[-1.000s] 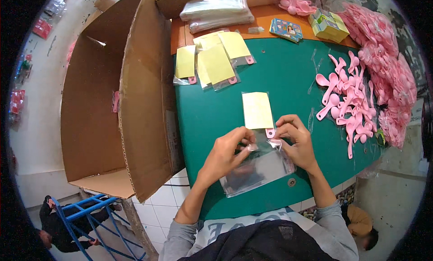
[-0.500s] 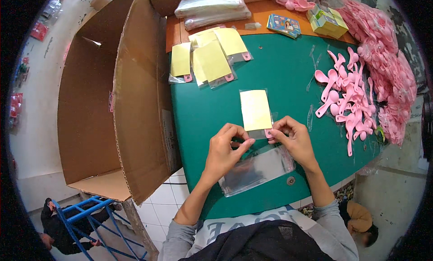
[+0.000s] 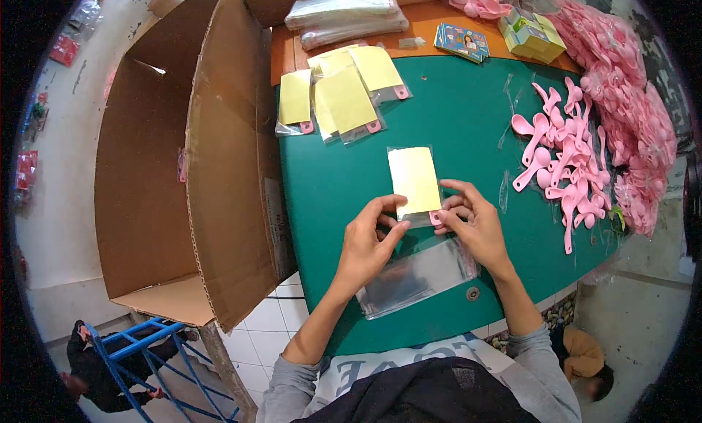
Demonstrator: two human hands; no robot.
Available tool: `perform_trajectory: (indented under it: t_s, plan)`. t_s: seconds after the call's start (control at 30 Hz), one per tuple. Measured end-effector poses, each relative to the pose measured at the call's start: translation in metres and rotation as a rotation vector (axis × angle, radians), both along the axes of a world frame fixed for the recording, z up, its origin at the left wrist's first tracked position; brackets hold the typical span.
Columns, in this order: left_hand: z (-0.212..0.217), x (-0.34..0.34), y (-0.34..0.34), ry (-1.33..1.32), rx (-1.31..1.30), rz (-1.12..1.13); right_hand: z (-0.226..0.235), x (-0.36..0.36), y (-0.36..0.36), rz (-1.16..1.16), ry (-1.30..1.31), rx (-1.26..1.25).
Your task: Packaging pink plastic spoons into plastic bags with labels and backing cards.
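Note:
In front of me a clear plastic bag point(image 3: 418, 220) holds a yellow card point(image 3: 415, 180), with a pink handle end showing at its lower right corner. My left hand point(image 3: 369, 236) has its index fingertip at the card's lower left and its thumb by the bag's near edge, closed around that edge. At the opposite corner, my right hand point(image 3: 475, 229) grips the bag beside the pink handle, thumb on top and index finger raised along the side. Below both hands lies a stack of flat clear bags point(image 3: 420, 277), partly covered by the fingers.
Several filled bags with yellow cards point(image 3: 344, 101) lie at the far left. Loose pink spoons point(image 3: 563, 152) are heaped on the right, beside bagged pink spoons point(image 3: 621, 94). Far back are plastic bag bundles point(image 3: 347, 17) and cards point(image 3: 461, 41). A large cardboard box point(image 3: 227, 167) borders the left.
My left index finger has moved up onto the card's lower left corner. My right index finger has lifted and stretched upward along the bag's side. The bag has barely moved.

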State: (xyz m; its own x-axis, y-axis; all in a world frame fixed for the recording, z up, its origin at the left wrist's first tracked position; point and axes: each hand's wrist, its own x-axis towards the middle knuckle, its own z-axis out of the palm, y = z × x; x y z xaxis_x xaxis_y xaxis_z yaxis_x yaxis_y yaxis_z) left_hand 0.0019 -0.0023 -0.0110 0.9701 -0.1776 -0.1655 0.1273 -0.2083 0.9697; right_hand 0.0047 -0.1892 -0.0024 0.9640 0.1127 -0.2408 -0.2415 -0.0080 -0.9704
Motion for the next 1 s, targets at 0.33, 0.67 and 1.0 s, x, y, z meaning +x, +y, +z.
perform_trajectory:
  t_s: [0.33, 0.67, 1.0]
  plan:
    - [-0.009, 0.098, 0.062, -0.542, 0.738, 0.346, 0.034, 0.047, 0.009, 0.056, -0.372, -0.154]
    - [-0.022, 0.16, 0.026, -0.436, 0.879, 0.171, 0.029, 0.126, -0.064, 0.239, -0.803, -1.268]
    - [0.011, 0.0, -0.027, -0.475, 0.574, -0.337, -0.001, 0.108, -0.158, 0.036, -0.711, -1.391]
